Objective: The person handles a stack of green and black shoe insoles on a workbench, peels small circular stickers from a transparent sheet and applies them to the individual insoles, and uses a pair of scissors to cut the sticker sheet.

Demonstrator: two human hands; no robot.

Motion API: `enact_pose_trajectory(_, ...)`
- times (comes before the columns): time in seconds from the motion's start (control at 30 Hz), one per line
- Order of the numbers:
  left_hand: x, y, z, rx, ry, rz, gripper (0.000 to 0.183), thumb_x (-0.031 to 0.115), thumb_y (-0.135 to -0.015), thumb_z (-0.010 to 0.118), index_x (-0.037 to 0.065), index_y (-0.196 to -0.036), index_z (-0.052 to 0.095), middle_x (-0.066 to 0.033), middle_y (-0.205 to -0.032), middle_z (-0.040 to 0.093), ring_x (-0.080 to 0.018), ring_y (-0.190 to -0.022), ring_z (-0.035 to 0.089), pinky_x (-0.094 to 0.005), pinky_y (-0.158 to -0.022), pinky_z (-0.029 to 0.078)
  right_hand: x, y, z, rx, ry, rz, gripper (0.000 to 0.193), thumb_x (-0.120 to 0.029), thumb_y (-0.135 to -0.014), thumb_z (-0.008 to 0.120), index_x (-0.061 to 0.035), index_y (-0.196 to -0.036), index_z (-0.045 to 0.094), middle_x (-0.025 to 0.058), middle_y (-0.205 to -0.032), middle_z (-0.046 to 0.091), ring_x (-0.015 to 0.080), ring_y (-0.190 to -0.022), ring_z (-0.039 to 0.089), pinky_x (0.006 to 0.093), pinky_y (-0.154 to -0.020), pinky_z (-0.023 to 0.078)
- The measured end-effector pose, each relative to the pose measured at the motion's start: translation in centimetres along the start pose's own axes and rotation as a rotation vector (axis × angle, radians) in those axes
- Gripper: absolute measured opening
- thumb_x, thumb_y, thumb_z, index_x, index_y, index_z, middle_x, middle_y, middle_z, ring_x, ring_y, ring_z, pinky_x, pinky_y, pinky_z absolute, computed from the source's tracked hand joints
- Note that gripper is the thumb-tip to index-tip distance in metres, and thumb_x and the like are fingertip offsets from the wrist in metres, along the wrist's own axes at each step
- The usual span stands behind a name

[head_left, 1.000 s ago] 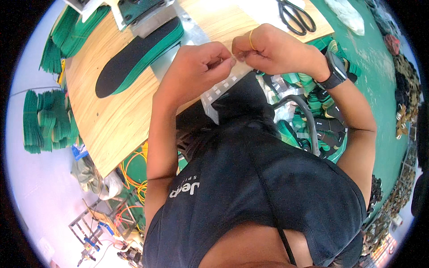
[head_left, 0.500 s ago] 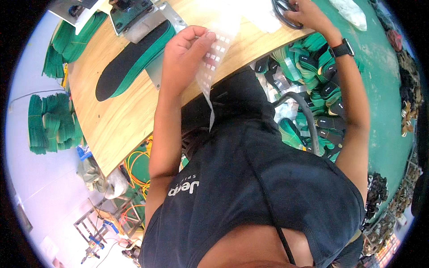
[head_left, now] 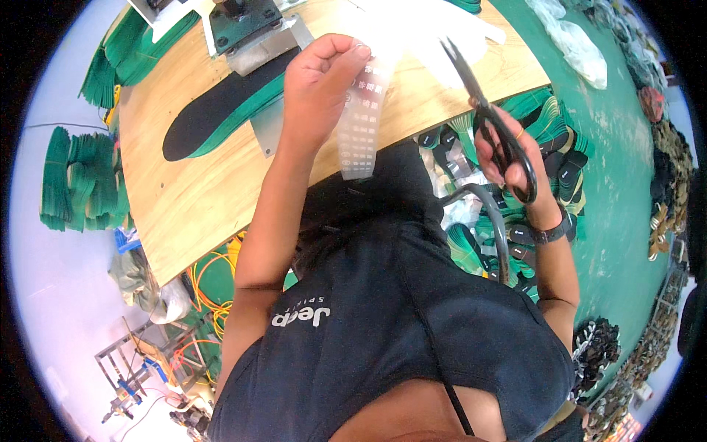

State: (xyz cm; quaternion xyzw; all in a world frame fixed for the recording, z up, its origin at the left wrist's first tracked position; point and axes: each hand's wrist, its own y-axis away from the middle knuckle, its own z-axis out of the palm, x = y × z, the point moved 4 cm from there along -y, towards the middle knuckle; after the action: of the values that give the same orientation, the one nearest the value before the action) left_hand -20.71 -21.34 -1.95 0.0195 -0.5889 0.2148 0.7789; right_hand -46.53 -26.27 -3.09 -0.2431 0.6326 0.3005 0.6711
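Observation:
Pinched between the thumb and fingers of my left hand (head_left: pixel 324 77) is a translucent strip of printed transfer film (head_left: pixel 361 125), which hangs down over the table's near edge. My right hand (head_left: pixel 515 158), off the table's right side, grips a pair of black-handled scissors (head_left: pixel 482 103). Their blades point up and away, toward the bright far part of the table, and look nearly closed. Beside my left hand a stack of green insoles with a black top (head_left: pixel 221 110) lies partly under the metal plate of a press (head_left: pixel 254 33).
The wooden table (head_left: pixel 169 214) has a curved outline. Bundles of green insoles (head_left: pixel 81 180) sit at the left, and more bundles (head_left: pixel 567 166) are heaped below the table at the right. A dark curved bar (head_left: pixel 493 214) rises near my right arm. Orange hoses (head_left: pixel 202 283) hang at lower left.
My right hand has lifted the scissors off the table and brought them nearer, blades now pointing away. The film strip hangs flatter, facing me; my left hand has shifted slightly right.

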Motion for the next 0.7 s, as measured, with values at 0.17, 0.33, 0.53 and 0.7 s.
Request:
enact_pose_trajectory(0.17, -0.3, -0.2, 0.4, 0.001, -0.039, 0.028, 0.011, 0.011, -0.088, 0.062, 0.001, -0.092, 0.061, -0.004, -0.079, 0.063, -0.0082, -0.064, 0.057, -0.0229, -0.053, 0.05, -1.6, -0.4, 0.0, -0.174, 0.157, 0.032, 0.117, -0.052, -0.051, 0.086, -0.0014, -0.142, 0.033, -0.0016, -0.089, 0.05, 0.0067, -0.072, 0.045, 0.018, -0.062, 0.034)
enact_pose_trajectory(0.33, -0.6, -0.2, 1.0, 0.0, -0.02, 0.001, 0.01, 0.01, -0.085, 0.065, 0.001, -0.089, 0.063, -0.003, -0.074, 0.064, -0.0064, -0.059, 0.056, -0.0208, -0.053, 0.048, -1.8, -1.3, 0.0, -0.239, 0.205, 0.004, 0.11, -0.037, -0.056, 0.09, -0.0021, -0.143, 0.032, -0.0038, -0.094, 0.05, 0.0077, -0.08, 0.045, 0.0203, -0.071, 0.038)
enact_pose_trajectory(0.53, -0.4, -0.1, 1.3, -0.007, -0.139, -0.012, 0.009, 0.008, -0.085, 0.064, 0.0, -0.09, 0.064, -0.0008, -0.074, 0.063, -0.0039, -0.059, 0.053, -0.0177, -0.052, 0.042, -2.1, -1.9, 0.4, -0.272, 0.267, -0.016, 0.1, -0.029, -0.06, 0.088, -0.004, -0.141, 0.037, -0.005, -0.089, 0.053, 0.006, -0.073, 0.045, 0.0192, -0.067, 0.038)
enact_pose_trajectory(0.7, -0.7, -0.2, 0.9, -0.005, -0.175, -0.004, 0.009, 0.01, -0.082, 0.068, 0.002, -0.086, 0.065, 0.0011, -0.07, 0.063, -0.0015, -0.059, 0.053, -0.0163, -0.053, 0.042, -1.2, -1.8, 0.2, -0.283, 0.23, -0.002, 0.089, -0.015, -0.067, 0.084, -0.0035, -0.141, 0.037, -0.004, -0.091, 0.055, 0.0032, -0.073, 0.047, 0.0176, -0.065, 0.039)
